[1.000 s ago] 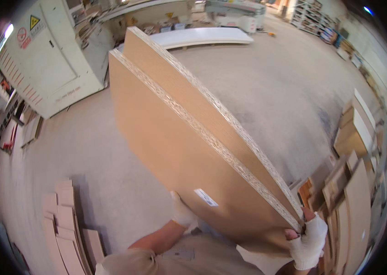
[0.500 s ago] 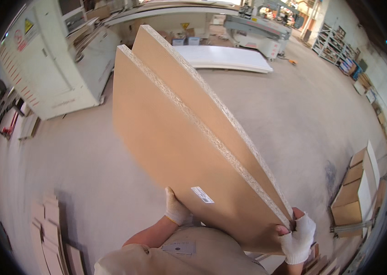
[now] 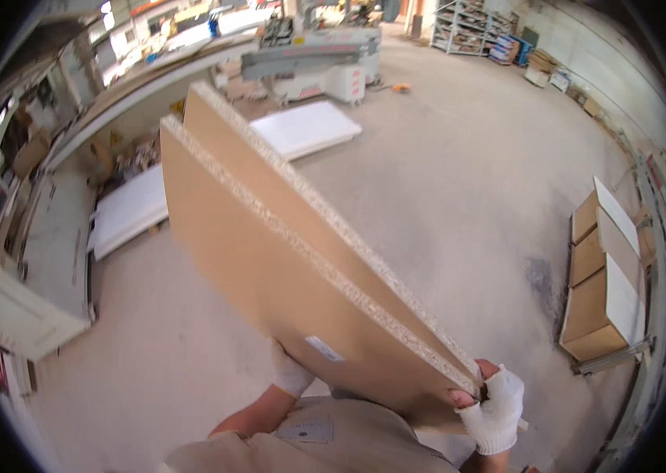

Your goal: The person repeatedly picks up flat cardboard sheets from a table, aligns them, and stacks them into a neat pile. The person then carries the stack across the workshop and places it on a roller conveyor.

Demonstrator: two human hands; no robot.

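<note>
Two tan chipboard panels with speckled raw edges stand on edge in my hands, slanting from the lower right to the upper left. The near panel [image 3: 262,268] carries a small white label [image 3: 324,348]. Behind it the far panel [image 3: 301,217] rises a little higher, with a narrow gap between their tops. My right hand [image 3: 497,410], in a white fingerless glove, clasps both panels at their near right corner, thumb on the near one. At the lower edge of the near panel, my gloved left hand [image 3: 292,374] grips from below; its fingers are mostly hidden.
White panels [image 3: 309,128] lie low beyond the boards, with another white panel [image 3: 130,211] to the left. A grey-white machine [image 3: 309,67] stands farther back. Brown open cabinet-like boxes [image 3: 589,292] are on the right. A loaded rack [image 3: 463,24] stands far off.
My view has swung to the right: the machines and white panels have shifted left, and the right-hand boxes show more fully. Both panels stay in my hands; the stacked strips at lower left have left view.
</note>
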